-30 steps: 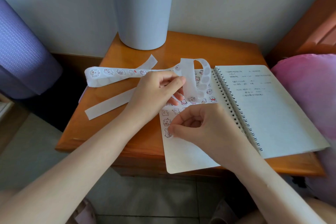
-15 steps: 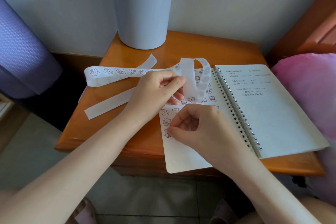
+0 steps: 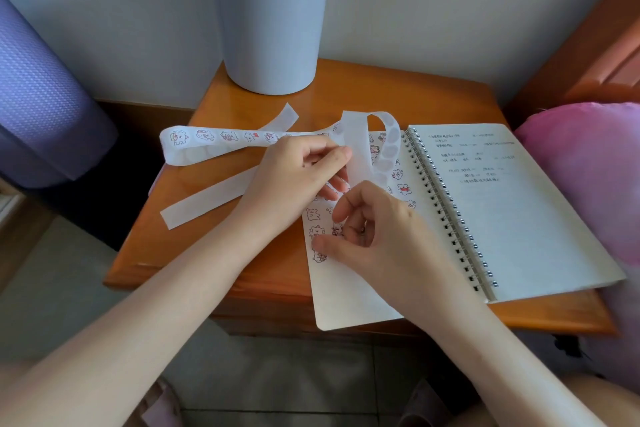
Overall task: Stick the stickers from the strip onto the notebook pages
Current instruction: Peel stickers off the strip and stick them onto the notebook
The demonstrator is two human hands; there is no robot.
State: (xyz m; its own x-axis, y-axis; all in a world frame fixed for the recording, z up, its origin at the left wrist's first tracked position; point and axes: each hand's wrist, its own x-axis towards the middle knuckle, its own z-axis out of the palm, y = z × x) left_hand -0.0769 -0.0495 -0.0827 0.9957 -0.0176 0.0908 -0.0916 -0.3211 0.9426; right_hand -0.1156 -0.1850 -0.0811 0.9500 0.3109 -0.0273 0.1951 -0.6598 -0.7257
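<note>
Head view: many stickers (image 3: 403, 189) already fill your notebook's (image 3: 519, 218) left page.
Your left hand (image 3: 298, 177) pinches the strip (image 3: 227, 137) over that page; your right hand (image 3: 377, 236) curls on it, grasp unclear. More wait on the strip, left of the notebook.

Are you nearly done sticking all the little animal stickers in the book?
Partway. Many stickers already sit on the left page, and the sticker strip shows empty spots along its loop. The left hand pinches that strip; the right hand presses its thumb on the page beside a sticker. Several unpeeled stickers remain on the strip's far end, and the page's lower part is bare.
</note>
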